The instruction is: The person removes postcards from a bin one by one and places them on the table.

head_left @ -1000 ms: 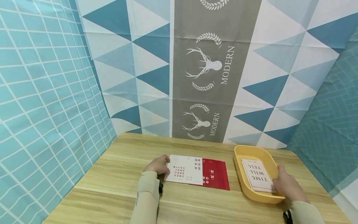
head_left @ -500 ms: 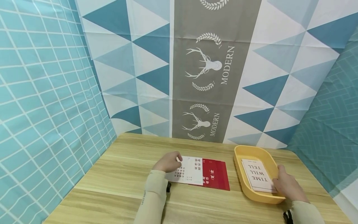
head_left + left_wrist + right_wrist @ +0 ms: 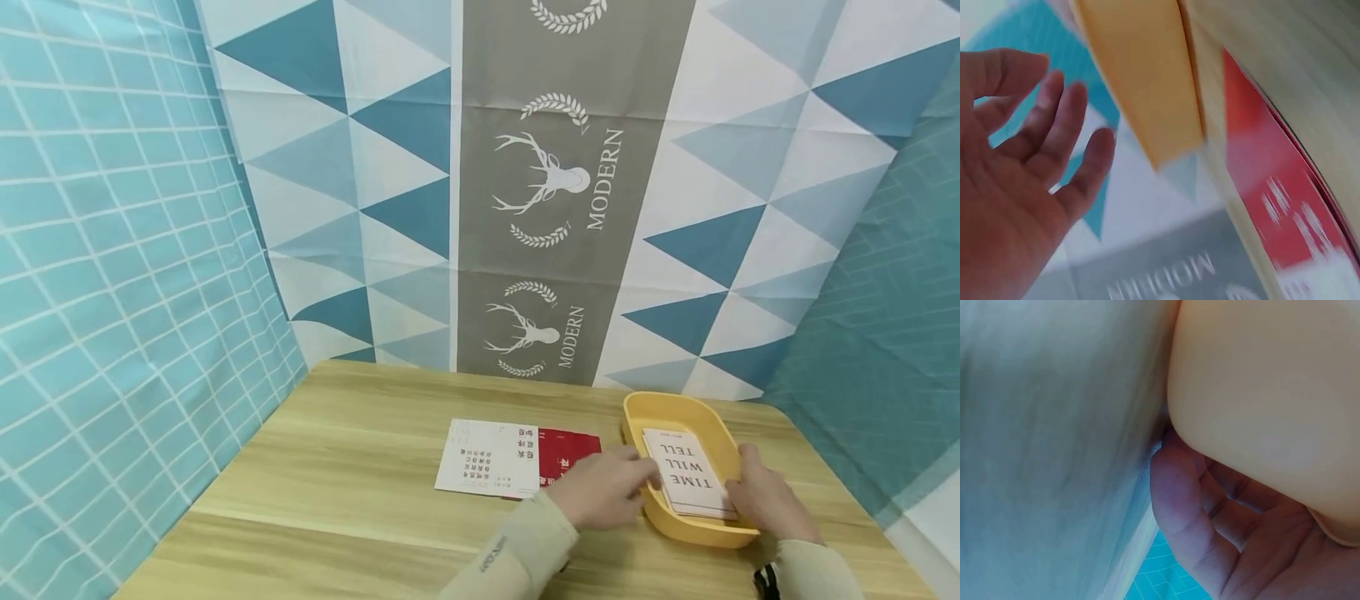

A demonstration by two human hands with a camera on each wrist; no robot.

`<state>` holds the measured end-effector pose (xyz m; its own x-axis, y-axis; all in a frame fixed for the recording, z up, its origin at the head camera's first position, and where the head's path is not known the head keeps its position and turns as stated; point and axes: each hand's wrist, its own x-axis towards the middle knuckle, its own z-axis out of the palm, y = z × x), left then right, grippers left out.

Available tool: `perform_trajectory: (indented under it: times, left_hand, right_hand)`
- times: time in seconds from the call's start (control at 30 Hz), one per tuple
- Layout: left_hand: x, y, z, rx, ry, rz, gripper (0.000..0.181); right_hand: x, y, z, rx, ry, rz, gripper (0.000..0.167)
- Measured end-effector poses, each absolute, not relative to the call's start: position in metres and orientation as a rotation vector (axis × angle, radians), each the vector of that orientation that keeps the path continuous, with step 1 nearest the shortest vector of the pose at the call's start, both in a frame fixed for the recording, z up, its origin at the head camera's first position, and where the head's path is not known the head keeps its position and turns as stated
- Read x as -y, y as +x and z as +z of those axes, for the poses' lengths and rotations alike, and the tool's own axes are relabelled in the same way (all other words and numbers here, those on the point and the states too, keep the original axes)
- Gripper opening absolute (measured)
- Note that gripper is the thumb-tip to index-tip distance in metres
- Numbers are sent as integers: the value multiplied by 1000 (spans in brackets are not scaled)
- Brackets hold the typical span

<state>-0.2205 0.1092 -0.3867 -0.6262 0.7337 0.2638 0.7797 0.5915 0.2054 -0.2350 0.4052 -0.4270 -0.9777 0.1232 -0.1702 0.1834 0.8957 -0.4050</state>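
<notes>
Right grip [image 3: 771, 493] seems to hold the yellow tray [image 3: 697, 531].

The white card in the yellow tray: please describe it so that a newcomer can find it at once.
On the wooden table, near its right end, stands a yellow tray. Inside it lies the white TIME WILL TELL card. Its English words set it apart from the white Chinese-lettered card, which overlaps a red card outside the tray.
</notes>
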Motion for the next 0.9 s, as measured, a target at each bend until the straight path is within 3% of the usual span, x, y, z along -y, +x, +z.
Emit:
perform_trajectory:
  times: [0.27, 0.53, 0.9]
  left_hand:
    - [-164, -219, -391, 2605, -1355, -331, 22]
    - [-188, -226, -415, 2645, -1116, -268, 23]
    - [-219, -231, -411, 2829, -908, -70, 27]
  right_hand:
    - [-406, -236, -431, -2971, 162, -656, 60]
    - [-405, -239, -428, -2977, 179, -631, 63]
    - [-405, -235, -429, -2986, 181, -636, 63]
